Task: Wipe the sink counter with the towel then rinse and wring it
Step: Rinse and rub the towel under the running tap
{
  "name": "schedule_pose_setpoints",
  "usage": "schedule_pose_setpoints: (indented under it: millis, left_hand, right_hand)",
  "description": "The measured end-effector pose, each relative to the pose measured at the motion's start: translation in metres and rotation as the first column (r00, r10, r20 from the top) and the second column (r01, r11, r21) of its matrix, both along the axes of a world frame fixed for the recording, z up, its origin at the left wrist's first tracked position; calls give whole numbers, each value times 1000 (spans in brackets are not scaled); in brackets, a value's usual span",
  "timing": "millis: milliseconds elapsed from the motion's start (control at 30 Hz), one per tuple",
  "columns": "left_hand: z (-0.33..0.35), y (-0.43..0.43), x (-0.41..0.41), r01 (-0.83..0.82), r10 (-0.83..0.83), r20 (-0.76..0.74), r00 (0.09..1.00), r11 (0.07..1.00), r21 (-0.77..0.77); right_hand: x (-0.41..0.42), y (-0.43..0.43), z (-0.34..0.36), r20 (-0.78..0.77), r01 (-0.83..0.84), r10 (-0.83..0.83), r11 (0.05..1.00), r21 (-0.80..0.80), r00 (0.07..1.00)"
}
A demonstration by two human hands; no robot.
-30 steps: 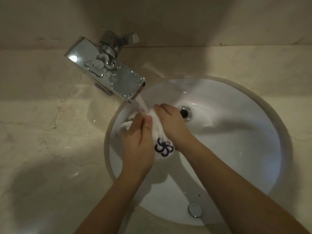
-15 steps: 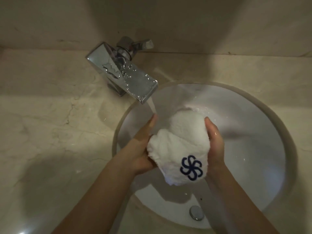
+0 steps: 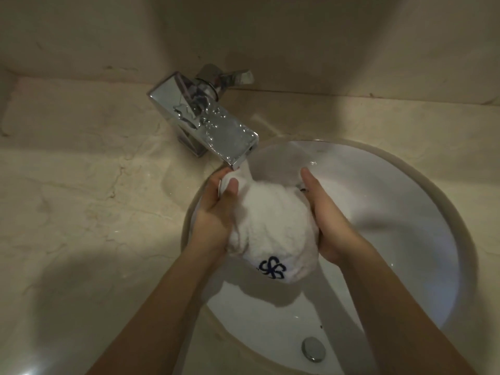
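No words or numbers can be read. The only sign is a dark blue pinwheel emblem (image 3: 271, 271) on the white towel (image 3: 273, 212), at its near end, between the left hand (image 3: 213, 212) and the right hand (image 3: 327, 220).

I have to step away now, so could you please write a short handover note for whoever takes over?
The left hand grips the towel at its upper corner under the faucet spout; the right hand cups its other side.
The towel is bunched above the sink basin, water seemingly running onto it.
Done: apparently the counter wipe; rinsing under way.
Left: finish rinsing, wring.
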State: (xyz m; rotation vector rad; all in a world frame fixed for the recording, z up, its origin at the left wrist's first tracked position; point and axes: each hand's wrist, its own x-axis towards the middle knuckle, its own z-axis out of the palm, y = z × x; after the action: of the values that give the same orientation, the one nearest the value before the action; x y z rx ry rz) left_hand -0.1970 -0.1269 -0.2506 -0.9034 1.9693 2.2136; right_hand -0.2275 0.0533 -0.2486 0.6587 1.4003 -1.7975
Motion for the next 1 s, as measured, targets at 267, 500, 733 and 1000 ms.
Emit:
schedule_pose_setpoints:
  millis: [267, 500, 733, 1000]
  left_hand:
    - [10, -8, 1, 196, -194, -53, 980, 980, 36]
    - [6, 12, -10, 44, -45, 8, 999, 998, 40]
    - [17, 26, -2, 85, -80, 43, 996, 991, -106]
    - [11, 21, -12, 103, -79, 92, 993, 951, -291]
  right_hand:
    - [-7, 3, 4, 89, 32, -18, 987, -155, 996]
    - [0, -25, 4, -311, 145, -83, 972, 182, 947]
    - [4, -63, 23, -526, 238, 91, 818, 523, 845]
    - [8, -55, 18, -484, 106, 180, 856, 506, 856]
